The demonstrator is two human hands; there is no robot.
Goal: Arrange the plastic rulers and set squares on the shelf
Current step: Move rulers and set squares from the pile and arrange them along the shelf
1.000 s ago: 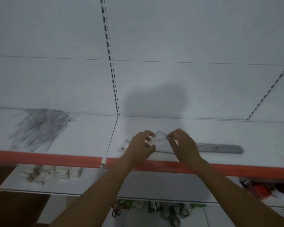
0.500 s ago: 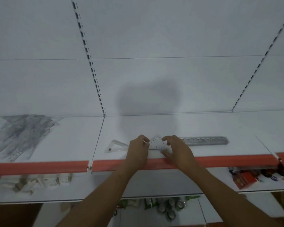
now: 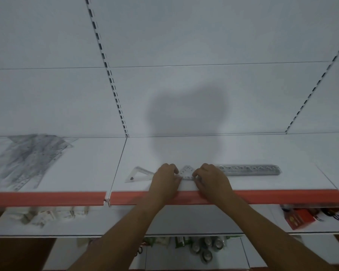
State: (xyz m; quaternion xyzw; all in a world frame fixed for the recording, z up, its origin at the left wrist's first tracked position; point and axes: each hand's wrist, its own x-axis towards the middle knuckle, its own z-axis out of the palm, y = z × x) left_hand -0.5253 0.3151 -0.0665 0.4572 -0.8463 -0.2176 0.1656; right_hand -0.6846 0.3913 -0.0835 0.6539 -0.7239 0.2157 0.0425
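Observation:
A small clear set square [image 3: 186, 172] lies flat on the white shelf [image 3: 204, 151] near its front edge. My left hand [image 3: 165, 178] pinches its left corner and my right hand [image 3: 211, 178] pinches its right corner. Just left of my left hand lies a longer clear set square [image 3: 138, 174], partly hidden by that hand. Right of my right hand a grey stencil ruler [image 3: 249, 170] lies along the shelf. On the neighbouring shelf section to the left sits a loose heap of clear rulers and set squares [image 3: 27, 161].
An orange price strip [image 3: 272, 196] runs along the shelf's front edge. The lower shelf holds small white packets [image 3: 47, 214] at left and a red box [image 3: 299, 219] at right. Tape rolls [image 3: 205, 249] sit lower still. Slotted uprights [image 3: 110, 75] divide the back wall.
Both hands have lowered the small set square from just above the shelf down flat onto it. The view has shifted a little to the right.

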